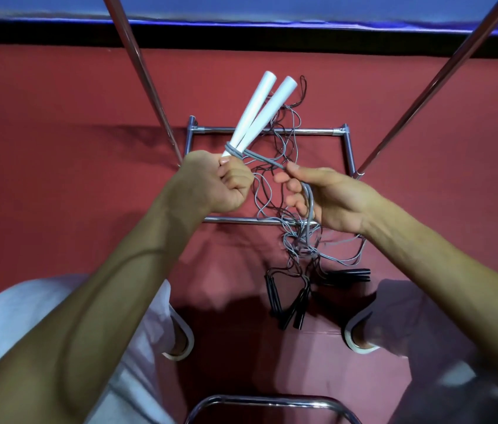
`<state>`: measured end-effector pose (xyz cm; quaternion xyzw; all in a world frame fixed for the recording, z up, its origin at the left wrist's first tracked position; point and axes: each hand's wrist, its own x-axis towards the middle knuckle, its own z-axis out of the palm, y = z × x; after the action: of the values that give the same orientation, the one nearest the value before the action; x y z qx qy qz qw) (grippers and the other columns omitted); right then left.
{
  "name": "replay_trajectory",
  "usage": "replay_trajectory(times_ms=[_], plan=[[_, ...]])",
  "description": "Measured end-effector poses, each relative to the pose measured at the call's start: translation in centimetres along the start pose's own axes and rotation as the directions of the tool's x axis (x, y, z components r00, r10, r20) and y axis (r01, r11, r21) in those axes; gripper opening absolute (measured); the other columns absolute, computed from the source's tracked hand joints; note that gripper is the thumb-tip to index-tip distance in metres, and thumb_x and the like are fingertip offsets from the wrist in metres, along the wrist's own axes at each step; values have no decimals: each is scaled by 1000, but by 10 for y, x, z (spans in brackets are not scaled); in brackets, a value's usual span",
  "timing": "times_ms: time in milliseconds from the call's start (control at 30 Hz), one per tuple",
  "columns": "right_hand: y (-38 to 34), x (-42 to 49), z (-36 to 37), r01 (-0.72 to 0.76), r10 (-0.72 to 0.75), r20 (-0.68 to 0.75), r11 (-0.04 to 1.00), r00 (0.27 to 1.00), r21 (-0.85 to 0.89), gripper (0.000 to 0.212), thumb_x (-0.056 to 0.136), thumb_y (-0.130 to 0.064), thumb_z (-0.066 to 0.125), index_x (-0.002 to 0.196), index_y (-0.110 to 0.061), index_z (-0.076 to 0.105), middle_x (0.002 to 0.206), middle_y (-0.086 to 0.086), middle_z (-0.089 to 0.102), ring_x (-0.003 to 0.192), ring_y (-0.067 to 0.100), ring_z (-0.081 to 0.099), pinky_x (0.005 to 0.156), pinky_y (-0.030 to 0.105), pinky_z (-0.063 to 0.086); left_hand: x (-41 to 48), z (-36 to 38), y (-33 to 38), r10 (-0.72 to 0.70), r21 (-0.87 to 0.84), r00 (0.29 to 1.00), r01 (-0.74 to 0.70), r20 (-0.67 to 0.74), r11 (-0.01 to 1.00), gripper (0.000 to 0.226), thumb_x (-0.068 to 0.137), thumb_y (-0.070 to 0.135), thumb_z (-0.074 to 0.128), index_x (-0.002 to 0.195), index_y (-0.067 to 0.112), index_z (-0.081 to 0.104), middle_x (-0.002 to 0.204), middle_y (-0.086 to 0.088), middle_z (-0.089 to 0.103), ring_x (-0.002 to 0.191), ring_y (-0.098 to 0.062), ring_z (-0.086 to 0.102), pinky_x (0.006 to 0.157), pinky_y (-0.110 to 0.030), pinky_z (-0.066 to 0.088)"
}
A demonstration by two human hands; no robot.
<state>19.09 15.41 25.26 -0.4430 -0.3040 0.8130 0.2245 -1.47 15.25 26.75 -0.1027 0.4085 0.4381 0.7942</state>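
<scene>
A dull red floor (58,96) fills the view, closed at its far edge by a black strip and a blue band. Nearest, a curved chrome chair rail (272,399) sits between the person's knees, which are in pale trousers. Just beyond it a bunch of black-handled skipping ropes (287,301) lies on the floor. Their thin cords tangle upward over the near bar of a square chrome tube frame (318,131).

Above the frame, the left hand (229,182) is closed in a fist round the narrow ends of two white tapered plastic handles (260,114). The handles lie side by side and point up and away. A grey rope cord (264,159) is wound a few turns round them just above the fist and runs taut to the right hand (333,197), which pinches it between thumb and forefinger. The slack drops past the other fingers towards the tangle, but I cannot tell whether it is caught there.

The handles look light, rigid and smooth, so they are likely to slide against each other. The firmest hold is low down, close to the wraps. The cord seems thin, limp and a little springy, so the turns would probably loosen if the tension drops. It is best pinched close to the handles and kept tight.

Farther off, two slanted chrome poles (143,78) rise past the frame.
</scene>
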Motion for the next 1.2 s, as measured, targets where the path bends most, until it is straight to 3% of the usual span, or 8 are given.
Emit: replay_trajectory(times_ms=[167, 333, 433, 567, 633, 800, 1000, 1200], plan=[[7, 11, -7, 134, -175, -93, 932, 980, -337, 19, 103, -22, 58, 104, -10, 73, 50, -10, 38, 46, 10, 32, 42, 20, 21, 2, -1, 3, 37, -13, 998, -37, -46, 999, 26, 77, 3, 25, 56, 17, 31, 42, 5, 22, 29, -9, 20, 29, -22, 12], [13, 11, -13, 314, -803, 132, 72, 581, -947, 14, 85, -17, 79, 99, -17, 76, 65, -7, 59, 54, 4, 46, 59, 27, 45, -4, 0, 7, 37, -47, 995, -42, -93, 998, 26, 74, 1, 24, 55, 17, 31, 43, 5, 20, 30, -10, 19, 33, -20, 10], [17, 8, -12, 296, -867, 286, -170, 409, -940, 15, 93, -21, 68, 102, -14, 77, 76, 1, 62, 61, 21, 59, 57, 31, 48, -8, 3, 11, 16, -73, 995, -23, -100, 997, 28, 78, 1, 23, 56, 17, 32, 45, 6, 20, 31, -10, 19, 33, -20, 10], [10, 8, -16, 110, -797, 250, -228, 550, -967, 36, 100, -42, 50, 87, -14, 69, 62, 8, 59, 62, 44, 55, 55, 42, 51, -4, 1, 12, 9, -133, 992, -27, -129, 991, 46, 97, 9, 17, 54, 14, 33, 47, 5, 21, 31, -10, 20, 29, -20, 13], [8, 8, -15, 148, -680, 208, -146, 703, -978, 45, 103, -42, 49, 73, -9, 59, 52, 10, 50, 55, 42, 47, 54, 40, 49, -1, -2, 13, 23, -148, 990, -44, -143, 988, 52, 100, 11, 16, 52, 12, 34, 47, 5, 21, 31, -10, 20, 29, -20, 13], [-7, -2, 1, 79, -52, 76, 909, 996, -409, 36, 109, -22, 42, 80, -8, 60, 47, 0, 40, 37, 10, 33, 39, 20, 23, 10, -5, 2, 197, 13, 955, -199, -221, 980, 42, 100, 10, 16, 62, 16, 33, 43, 6, 22, 30, -8, 18, 28, -19, 15], [-12, -9, -3, -35, 48, 97, 990, 994, -137, 29, 102, -29, 48, 76, -15, 53, 79, 3, 66, 77, 19, 68, 69, 29, 57, 25, 1, -12, 898, 888, 424, -361, -117, 286, 44, 93, 29, 53, 58, 4, 41, 56, -20, 47, 62, -38, 46, 60, -44, 39], [-6, -9, 5, -30, 28, -15, 983, 999, -182, 35, 107, -25, 40, 72, -21, 41, 65, -5, 31, 55, 11, 17, 51, 26, 12, 28, -8, -25, 924, 922, 73, -125, 376, -366, 43, 90, 28, 52, 55, 4, 57, 55, -26, 58, 52, -42, 55, 53, -41, 30]])
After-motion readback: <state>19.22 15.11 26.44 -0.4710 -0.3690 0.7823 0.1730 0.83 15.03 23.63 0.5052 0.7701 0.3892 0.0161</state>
